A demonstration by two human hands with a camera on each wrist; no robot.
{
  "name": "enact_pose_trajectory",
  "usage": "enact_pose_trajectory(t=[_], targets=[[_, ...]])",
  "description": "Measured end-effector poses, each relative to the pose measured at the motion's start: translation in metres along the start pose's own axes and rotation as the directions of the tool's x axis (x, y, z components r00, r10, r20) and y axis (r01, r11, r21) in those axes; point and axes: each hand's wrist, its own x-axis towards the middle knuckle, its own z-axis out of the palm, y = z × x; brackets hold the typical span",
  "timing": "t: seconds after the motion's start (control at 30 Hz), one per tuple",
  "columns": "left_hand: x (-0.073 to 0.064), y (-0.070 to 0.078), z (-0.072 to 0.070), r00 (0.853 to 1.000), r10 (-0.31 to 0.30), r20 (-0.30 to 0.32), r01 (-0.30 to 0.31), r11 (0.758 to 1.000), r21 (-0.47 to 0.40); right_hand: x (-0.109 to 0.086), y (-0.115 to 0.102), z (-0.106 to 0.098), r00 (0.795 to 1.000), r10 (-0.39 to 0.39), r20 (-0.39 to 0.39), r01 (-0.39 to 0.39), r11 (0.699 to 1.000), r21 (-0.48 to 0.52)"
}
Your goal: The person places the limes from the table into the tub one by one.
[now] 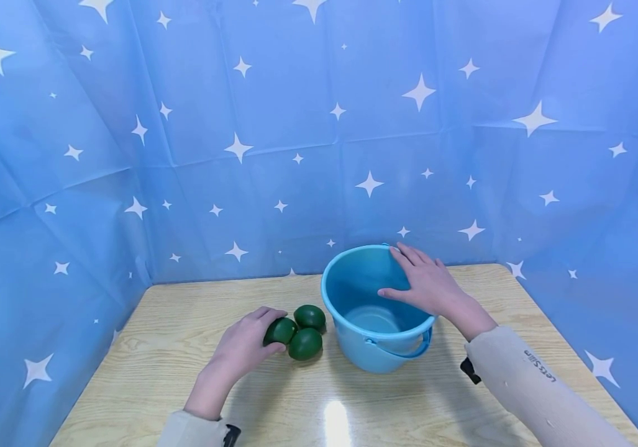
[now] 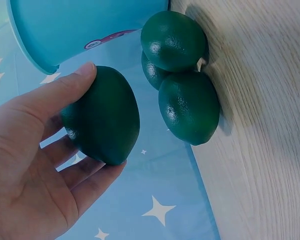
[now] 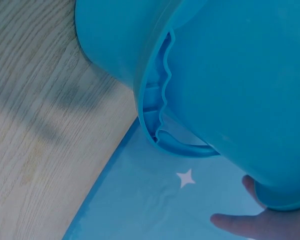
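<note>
My left hand (image 1: 243,340) holds a dark green, smooth oval fruit (image 2: 107,117), thumb on one side and fingertips on the other. Close to it on the table lie more green fruits of the same kind (image 1: 310,316), bunched together; in the left wrist view, one (image 2: 152,70) is partly hidden behind the others. A light blue bucket (image 1: 352,351) stands upright to the right of the fruits, its mouth tilted toward me in view. Over its right rim reaches my right hand (image 1: 427,282), fingers extended and spread, the thumb above the bucket's inside.
The bucket's blue handle (image 1: 408,355) hangs down along its front right. Under everything is a light wood-grain table (image 1: 173,354). A blue cloth (image 1: 296,124) with white stars rises behind the table and along both sides.
</note>
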Motion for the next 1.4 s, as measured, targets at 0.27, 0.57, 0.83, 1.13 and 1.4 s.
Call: enact_pose_trajectory(t=[0.27,0.57,0.83,1.13,1.4], targets=[[0.0,0.001,-0.001,1.0,0.008,-0.005,-0.008,1.0,-0.005,-0.001,-0.001,0.0,1.0,-0.005,-0.01,0.005,1.0,-0.004],[0.002,0.004,-0.005,1.0,0.012,0.0,-0.012,1.0,-0.006,-0.002,-0.001,-0.001,1.0,-0.003,-0.009,0.003,1.0,-0.003],[0.004,0.005,-0.007,1.0,0.015,-0.004,-0.015,1.0,0.008,-0.001,0.0,0.0,1.0,-0.005,-0.011,0.005,1.0,-0.003],[0.006,0.007,-0.01,0.999,0.037,-0.017,-0.036,0.999,0.018,0.0,0.0,0.0,1.0,-0.007,-0.003,0.007,1.0,-0.004],[0.007,0.01,-0.013,0.999,0.041,-0.029,-0.04,0.999,0.015,-0.001,-0.001,0.0,1.0,-0.009,-0.007,0.009,1.0,-0.006]])
